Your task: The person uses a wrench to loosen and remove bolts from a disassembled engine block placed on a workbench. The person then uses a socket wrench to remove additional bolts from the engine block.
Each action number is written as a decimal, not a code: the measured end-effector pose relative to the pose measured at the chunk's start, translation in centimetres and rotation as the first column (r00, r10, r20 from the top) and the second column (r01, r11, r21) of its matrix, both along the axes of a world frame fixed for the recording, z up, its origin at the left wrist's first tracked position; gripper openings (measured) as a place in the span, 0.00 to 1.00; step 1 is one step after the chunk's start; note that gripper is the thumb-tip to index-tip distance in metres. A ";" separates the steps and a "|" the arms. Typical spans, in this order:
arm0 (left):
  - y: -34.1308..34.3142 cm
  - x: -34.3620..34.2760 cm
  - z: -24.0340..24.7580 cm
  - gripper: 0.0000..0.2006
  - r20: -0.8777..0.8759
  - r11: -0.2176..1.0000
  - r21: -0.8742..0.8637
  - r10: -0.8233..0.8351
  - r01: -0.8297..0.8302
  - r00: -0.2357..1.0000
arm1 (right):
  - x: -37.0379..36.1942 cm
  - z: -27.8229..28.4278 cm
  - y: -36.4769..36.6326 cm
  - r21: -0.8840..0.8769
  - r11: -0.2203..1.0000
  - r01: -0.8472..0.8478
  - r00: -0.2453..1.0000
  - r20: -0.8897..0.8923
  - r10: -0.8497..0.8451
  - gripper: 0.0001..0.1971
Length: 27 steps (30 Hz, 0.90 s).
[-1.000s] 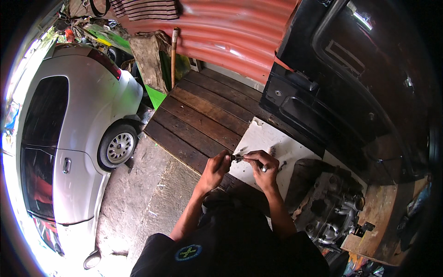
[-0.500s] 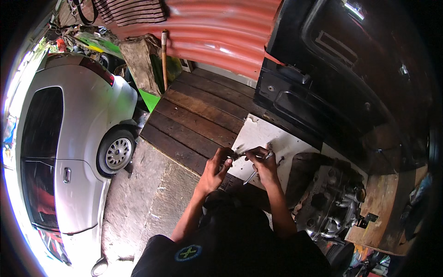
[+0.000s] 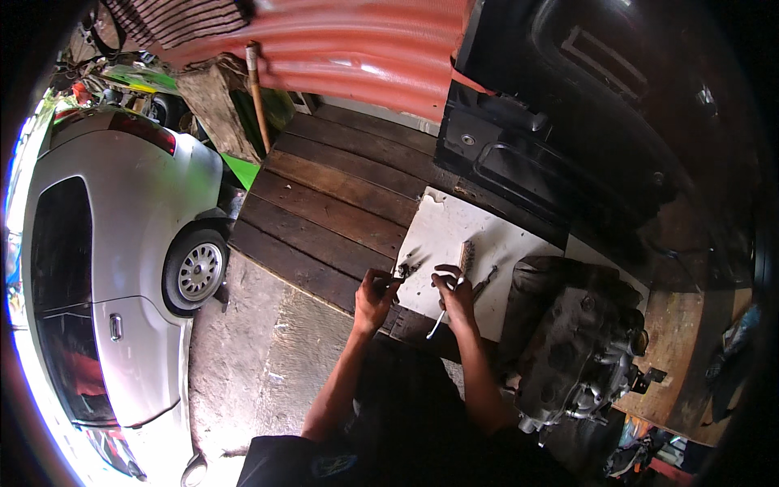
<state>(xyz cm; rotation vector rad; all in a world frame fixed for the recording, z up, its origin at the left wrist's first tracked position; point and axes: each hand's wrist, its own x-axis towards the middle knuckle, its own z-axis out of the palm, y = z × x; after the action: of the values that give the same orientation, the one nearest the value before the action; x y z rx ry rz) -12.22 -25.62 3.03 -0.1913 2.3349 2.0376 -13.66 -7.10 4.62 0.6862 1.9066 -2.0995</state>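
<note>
My left hand (image 3: 376, 297) is closed in a pinch at the left edge of a white board (image 3: 446, 217). Whatever its fingertips grip is small and dark, too little to make out. A few small dark metal parts (image 3: 409, 266) lie on the board just beyond those fingertips. In my right hand (image 3: 457, 297) is a slim silver wrench (image 3: 436, 326), its lower end slanting out below the palm toward me. Thumb and forefinger of that hand stand a little apart. Past the right hand lies a brush (image 3: 466, 255) with dark bristles, and beside it a dark slender tool (image 3: 487, 281).
The board rests on a dark wooden plank bench (image 3: 341, 191). An engine part (image 3: 580, 357) and dark cloth (image 3: 531, 296) stand at the right. A large black panel (image 3: 519, 154) leans behind. To the left a silver car (image 3: 130, 243) is parked on the concrete floor (image 3: 251, 349).
My hands have drawn apart; the left has moved down and left, away from the right. The brush and small parts on the board now show more plainly. The view has shifted slightly.
</note>
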 end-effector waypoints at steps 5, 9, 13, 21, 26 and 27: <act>0.8 -0.8 -7.4 0.13 -0.023 0.970 -0.227 0.088 -0.091 0.996 | 0.0 -6.2 -1.1 -0.082 0.995 0.056 0.992 0.115 -0.047 0.09; 0.8 -1.1 -13.5 0.12 -0.120 0.938 -0.306 0.132 -0.163 0.984 | 0.0 -10.6 -1.7 -0.124 0.990 0.072 0.983 0.175 -0.050 0.09; 1.3 -1.9 -16.0 0.15 -0.087 0.935 -0.311 0.149 -0.169 0.985 | 0.1 -13.0 -1.5 -0.152 0.985 0.079 0.984 0.172 -0.052 0.10; 2.6 -2.9 -15.8 0.18 -0.076 0.901 -0.405 0.134 -0.154 0.988 | 0.7 -13.9 -1.0 -0.159 0.986 0.059 0.986 0.165 -0.032 0.10; 2.1 -2.9 -15.4 0.19 -0.190 0.901 -0.390 0.125 -0.191 0.974 | 0.7 -12.5 -1.0 -0.117 0.992 0.044 0.990 0.140 -0.027 0.10; 1.9 -2.7 -15.4 0.18 -0.185 0.902 -0.391 0.116 -0.181 0.976 | 0.8 -12.1 -1.0 -0.112 0.993 0.041 0.991 0.128 -0.026 0.10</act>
<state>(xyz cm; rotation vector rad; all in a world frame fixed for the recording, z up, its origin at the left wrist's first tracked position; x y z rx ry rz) -14.88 -23.76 -12.33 -0.2338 2.9100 1.6440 -12.85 -8.10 -7.53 0.8105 1.7052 -2.1121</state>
